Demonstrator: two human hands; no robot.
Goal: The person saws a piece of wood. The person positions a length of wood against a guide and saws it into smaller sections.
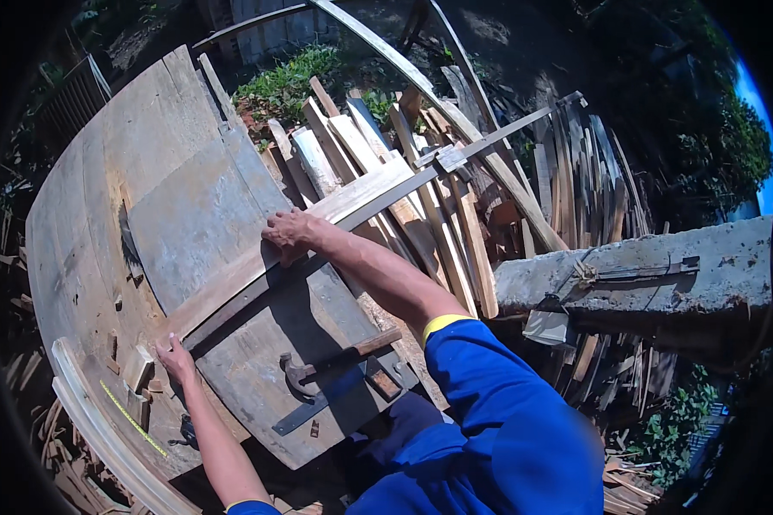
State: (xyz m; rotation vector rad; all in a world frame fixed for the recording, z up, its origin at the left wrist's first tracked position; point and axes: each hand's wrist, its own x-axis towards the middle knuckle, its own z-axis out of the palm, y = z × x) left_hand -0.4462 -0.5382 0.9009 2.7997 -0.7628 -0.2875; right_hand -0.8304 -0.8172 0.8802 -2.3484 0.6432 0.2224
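Observation:
A long pale wooden plank lies slantwise across the wooden worktable, its far end reaching past the table's right edge. Along its near side runs a long metal bar with a sliding block, looking like a bar clamp. My right hand is closed over the plank near its middle. At the plank's near left end, my left hand grips the corner with its fingers. Close below rest a claw hammer and a try square with a wooden stock.
A yellow measuring tape strip and small wood offcuts lie at the left. Behind the table leans a pile of cut boards. A rough concrete beam stands at the right, with a curved wooden strip beyond.

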